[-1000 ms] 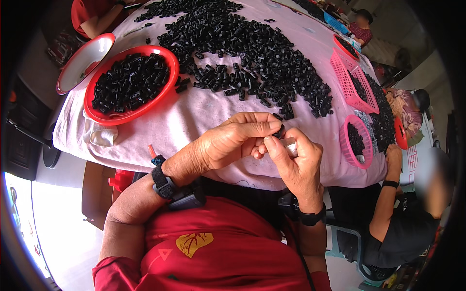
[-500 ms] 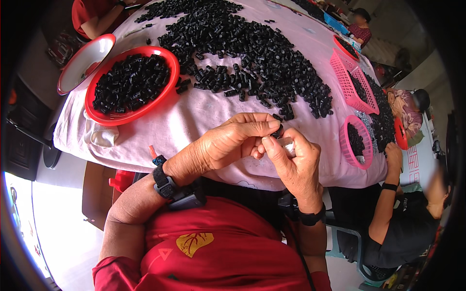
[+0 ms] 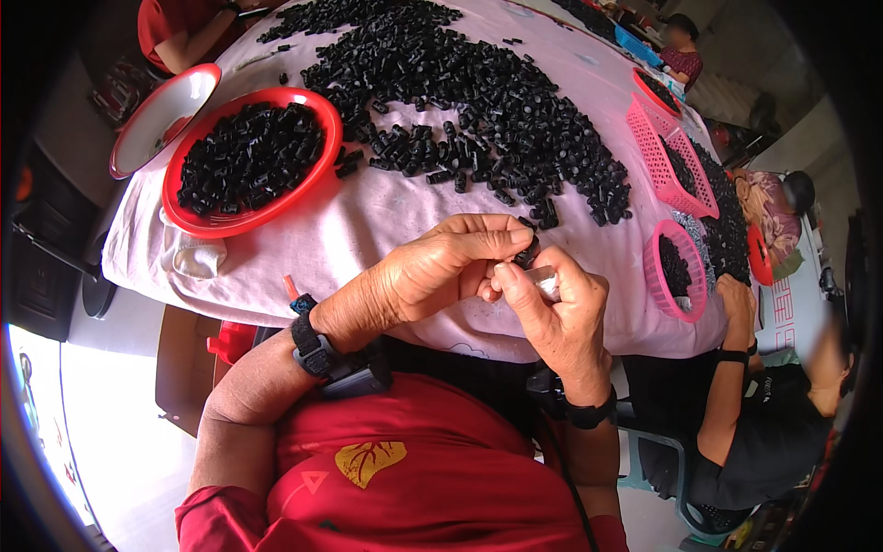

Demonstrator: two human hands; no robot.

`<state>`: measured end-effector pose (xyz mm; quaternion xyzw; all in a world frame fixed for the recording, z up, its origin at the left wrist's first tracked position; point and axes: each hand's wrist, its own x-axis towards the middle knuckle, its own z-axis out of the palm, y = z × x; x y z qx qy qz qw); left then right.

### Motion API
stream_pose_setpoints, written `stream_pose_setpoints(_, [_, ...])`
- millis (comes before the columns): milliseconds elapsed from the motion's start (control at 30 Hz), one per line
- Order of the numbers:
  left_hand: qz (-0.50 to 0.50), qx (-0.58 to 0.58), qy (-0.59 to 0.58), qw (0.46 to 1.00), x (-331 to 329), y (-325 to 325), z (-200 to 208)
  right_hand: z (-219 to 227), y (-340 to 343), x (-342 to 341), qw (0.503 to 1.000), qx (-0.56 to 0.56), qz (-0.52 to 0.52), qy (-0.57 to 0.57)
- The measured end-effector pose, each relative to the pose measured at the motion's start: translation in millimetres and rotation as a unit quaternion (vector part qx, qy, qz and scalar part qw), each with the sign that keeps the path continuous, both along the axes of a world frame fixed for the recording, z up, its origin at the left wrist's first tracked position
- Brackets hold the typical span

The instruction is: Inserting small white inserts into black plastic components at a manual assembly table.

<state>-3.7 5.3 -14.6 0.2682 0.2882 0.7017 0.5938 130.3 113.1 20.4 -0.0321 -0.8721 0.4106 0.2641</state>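
Pinching a small black piece (image 3: 527, 250) between thumb and forefinger, the left hand (image 3: 446, 258) is closed at its tips, its other fingers curled in toward the palm. Just beside it, the right hand (image 3: 563, 308) is mostly closed too, thumb and forefinger gripping a pale, shiny thing (image 3: 545, 278) against that piece; what the shiny thing is cannot be told, as the fingers hide much of it. Both hands meet above the near edge of the pink cloth (image 3: 317, 244), short of the wide pile (image 3: 460, 87) of like black pieces that spreads toward the far side. To the left, a red basin (image 3: 332, 138) holds many more, and a white dish (image 3: 166, 115) with a red rim stands tilted beyond its left side. A crumpled rag (image 3: 191, 255) lies by the basin's near edge. On the right are a pink basket (image 3: 647, 138) with latticed sides and, nearer, a round basket (image 3: 657, 281), with black pieces in both. A second heap (image 3: 727, 202) runs along their right side. Near its close end rests a co-worker's hand (image 3: 736, 296), and other people sit at the far left and far right.
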Motion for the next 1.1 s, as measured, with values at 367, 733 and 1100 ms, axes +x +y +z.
stream_pose_setpoints(367, [0.002,-0.009,0.010,1.000,1.7,0.0,1.7,-2.5,1.6,0.0,1.000,0.011,0.004,0.028])
stream_pose_setpoints(733, [-0.009,0.007,0.008,1.000,1.3,0.4,-1.1,-5.6,2.7,0.0,0.999,0.016,0.001,0.051])
stream_pose_setpoints(1100, [-0.005,0.004,-0.002,1.000,1.5,-0.9,-0.8,-4.5,1.8,-0.1,0.999,0.010,0.008,0.053])
